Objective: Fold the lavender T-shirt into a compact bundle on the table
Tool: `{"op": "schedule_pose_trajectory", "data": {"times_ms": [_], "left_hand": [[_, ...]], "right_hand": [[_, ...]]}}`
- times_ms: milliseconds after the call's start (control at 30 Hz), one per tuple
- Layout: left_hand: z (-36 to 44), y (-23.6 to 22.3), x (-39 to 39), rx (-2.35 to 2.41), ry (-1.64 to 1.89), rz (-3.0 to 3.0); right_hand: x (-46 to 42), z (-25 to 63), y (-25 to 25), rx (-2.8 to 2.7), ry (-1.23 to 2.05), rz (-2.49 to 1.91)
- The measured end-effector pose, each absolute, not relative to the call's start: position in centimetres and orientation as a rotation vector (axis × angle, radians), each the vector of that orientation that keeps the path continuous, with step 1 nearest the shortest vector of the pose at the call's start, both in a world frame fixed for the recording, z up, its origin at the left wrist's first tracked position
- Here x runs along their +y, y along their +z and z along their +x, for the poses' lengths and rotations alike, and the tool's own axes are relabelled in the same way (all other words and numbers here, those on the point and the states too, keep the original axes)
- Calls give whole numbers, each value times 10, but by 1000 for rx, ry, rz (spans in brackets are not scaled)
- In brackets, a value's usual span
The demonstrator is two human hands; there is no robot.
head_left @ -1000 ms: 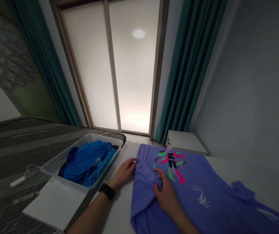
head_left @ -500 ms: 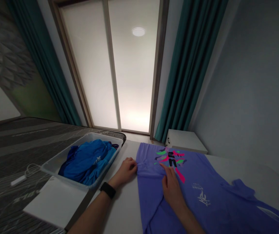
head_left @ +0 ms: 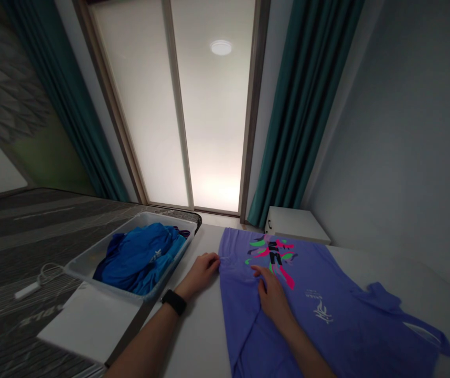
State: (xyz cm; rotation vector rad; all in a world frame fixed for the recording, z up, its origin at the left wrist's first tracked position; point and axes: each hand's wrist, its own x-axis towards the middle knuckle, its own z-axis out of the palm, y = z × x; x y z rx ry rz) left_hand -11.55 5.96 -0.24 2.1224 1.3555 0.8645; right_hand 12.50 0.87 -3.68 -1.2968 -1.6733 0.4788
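Note:
A purple T-shirt (head_left: 343,294) with a bright pink, green and black print lies spread on the white table (head_left: 193,341). Its collar and a sleeve point to the right, its hem to the left. My left hand (head_left: 201,273), with a black watch (head_left: 173,302) on the wrist, pinches the hem edge between thumb and curled fingers. Over the shirt beside the print rests my right hand (head_left: 274,299), index finger stretched and thumb apart, with no cloth visibly gripped. Small wrinkles run between the two hands, and a diagonal fold lies below them.
Left of the table, a clear plastic bin (head_left: 105,289) holds crumpled blue clothes (head_left: 138,262). A white flat panel (head_left: 87,321) lies in front of it, and a white corded block (head_left: 27,290) sits on the dark striped surface. Behind the table stands a white cabinet (head_left: 298,223).
The shirt's folded-over lower left part has been spread flatter and its left edge runs straighter. My right hand moved right and then slightly back left. My left hand stays at the hem.

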Motion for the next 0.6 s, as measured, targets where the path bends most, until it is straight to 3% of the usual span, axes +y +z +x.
{"op": "schedule_pose_trajectory", "data": {"times_ms": [367,600], "left_hand": [[-117,-1,59,1391,819,2209],[-116,-2,59,1452,704,2292]], "right_hand": [[26,121,9,-1801,411,-1256],[20,132,7,-2272,232,-1830]]}}
